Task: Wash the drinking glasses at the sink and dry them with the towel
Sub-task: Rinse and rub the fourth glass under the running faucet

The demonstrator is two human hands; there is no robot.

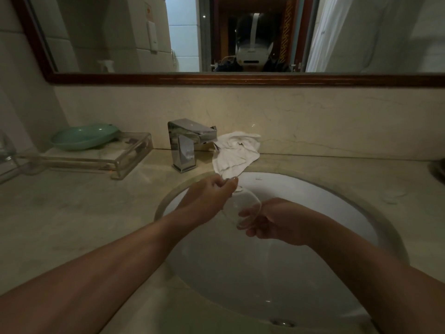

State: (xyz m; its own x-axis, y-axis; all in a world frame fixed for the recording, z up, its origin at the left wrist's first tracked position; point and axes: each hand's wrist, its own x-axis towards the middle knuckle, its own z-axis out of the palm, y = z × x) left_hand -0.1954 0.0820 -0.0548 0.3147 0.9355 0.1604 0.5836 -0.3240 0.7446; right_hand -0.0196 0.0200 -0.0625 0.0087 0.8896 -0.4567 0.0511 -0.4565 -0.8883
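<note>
A clear drinking glass (pixel 243 203) is held tilted on its side over the white sink basin (pixel 325 203). My left hand (pixel 207 198) grips its far end, fingers curled around it. My right hand (pixel 274 221) holds the near end, its fingertips at or inside the rim. A crumpled white towel (pixel 237 151) lies on the counter just behind the sink, to the right of the chrome faucet (pixel 185 143). No water stream is visible from the faucet.
A clear acrylic tray (pixel 120 162) with a green soap dish (pixel 84 137) stands on the marble counter at the left. Another glass object (pixel 7 153) shows at the far left edge. The mirror (pixel 240 34) hangs above the backsplash. The drain (pixel 281 323) is at the basin's near side.
</note>
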